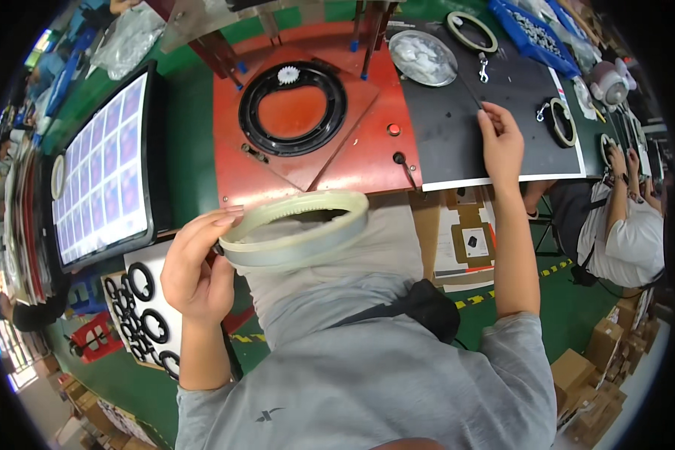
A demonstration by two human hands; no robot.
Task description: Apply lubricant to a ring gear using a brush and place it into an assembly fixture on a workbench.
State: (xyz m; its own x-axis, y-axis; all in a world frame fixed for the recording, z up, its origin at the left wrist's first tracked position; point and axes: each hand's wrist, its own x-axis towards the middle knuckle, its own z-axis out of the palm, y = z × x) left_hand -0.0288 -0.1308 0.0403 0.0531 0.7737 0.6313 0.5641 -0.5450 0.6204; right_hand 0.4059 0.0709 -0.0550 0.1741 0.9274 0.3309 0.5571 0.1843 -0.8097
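My left hand (197, 271) grips a pale translucent ring (300, 252) by its left side, fingers above and thumb below. Small teeth line the inside of this ring, which is tilted over my lap in front of the red fixture. My right hand (502, 147) pinches a thin dark stick (470, 93) above the black mat. The stick slants toward a round metal dish (395, 43) with lumpy white paste (425, 57) in it; whether its tip touches the dish I cannot tell.
A red fixture (236, 169) carries a black ring (251, 124) and a white gear (288, 74). Left stands a screen (105, 165); below it, a board holds several black rings (155, 325). Pale rings (472, 31) and a blue bag of small parts (536, 37) lie right. Another person (615, 232) sits at right.
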